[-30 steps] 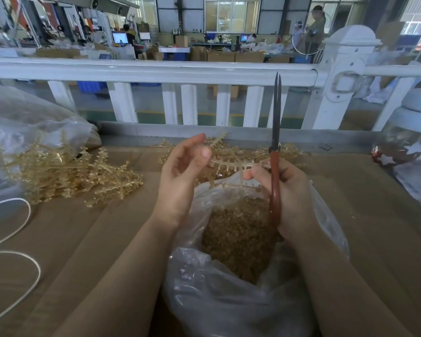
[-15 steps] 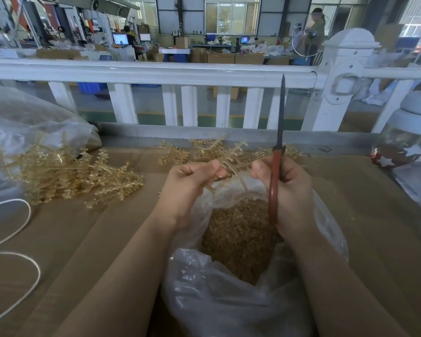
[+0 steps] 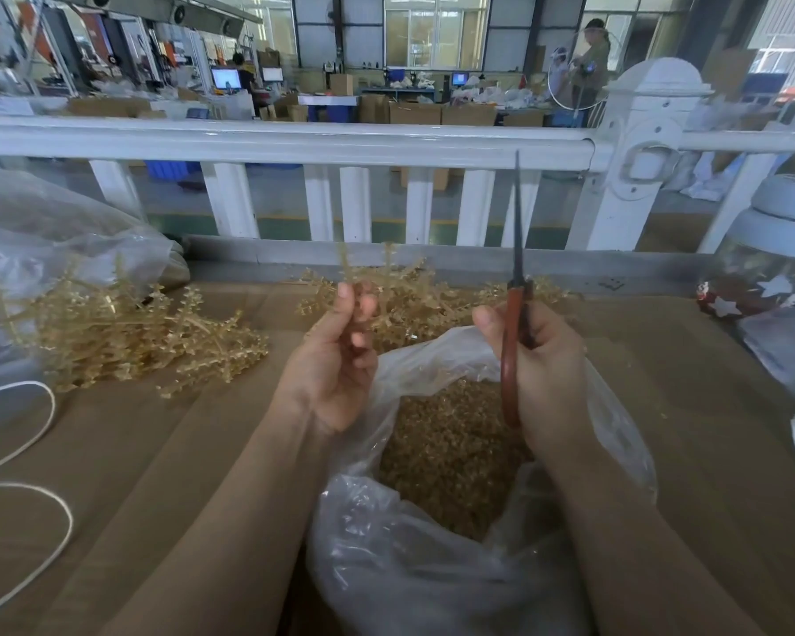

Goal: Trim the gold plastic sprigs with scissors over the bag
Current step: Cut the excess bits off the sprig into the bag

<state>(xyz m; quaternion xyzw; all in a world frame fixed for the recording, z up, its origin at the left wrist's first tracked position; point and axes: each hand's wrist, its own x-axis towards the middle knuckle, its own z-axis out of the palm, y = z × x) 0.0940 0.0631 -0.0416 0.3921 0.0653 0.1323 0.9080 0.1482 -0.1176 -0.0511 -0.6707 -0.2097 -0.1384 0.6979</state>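
My left hand pinches one gold sprig between thumb and fingertips, lifting it just above the loose pile of sprigs on the worktop, right at the far lip of the bag. My right hand is curled round the red handles of the scissors, blades pointing straight up and closed together, so nothing is being cut yet. To do this well, I judge I should bring the sprig back over the bag's mouth before snipping, tip the blades down toward it, open them only a little, and cut close so the pieces drop onto the gold trimmings already inside and not onto the worktop. A second heap of sprigs lies well apart to my left. I cannot tell how much of the pinched sprig my fingers hide, nor where its stem ends against the pile behind it
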